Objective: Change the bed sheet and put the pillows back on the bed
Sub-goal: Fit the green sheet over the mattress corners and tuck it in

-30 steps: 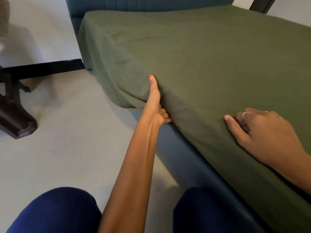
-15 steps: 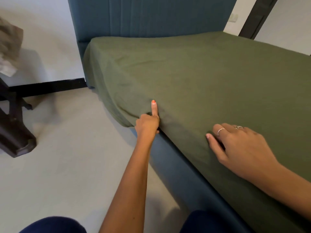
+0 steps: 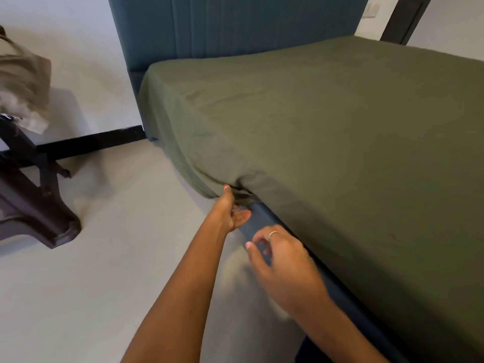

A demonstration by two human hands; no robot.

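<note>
Right hand (image 3: 281, 260) lifted off olive sheet (image 3: 327, 121), loosely curled, left hand (image 3: 231, 212) spread under its wrinkled hem

We see the sheet (image 3: 327, 121) spread over the mattress, hanging down its near side over the bed frame (image 3: 264, 218). The headboard (image 3: 235, 24) stands behind the bed, against the wall (image 3: 78, 35). Our left hand (image 3: 230, 209) is at the sheet's lower edge; the right hand (image 3: 282, 260) is nearer us, before the frame. On the floor (image 3: 104, 258) to the left stands a chair (image 3: 31, 189), with a pillow (image 3: 21, 82) above it.
</note>
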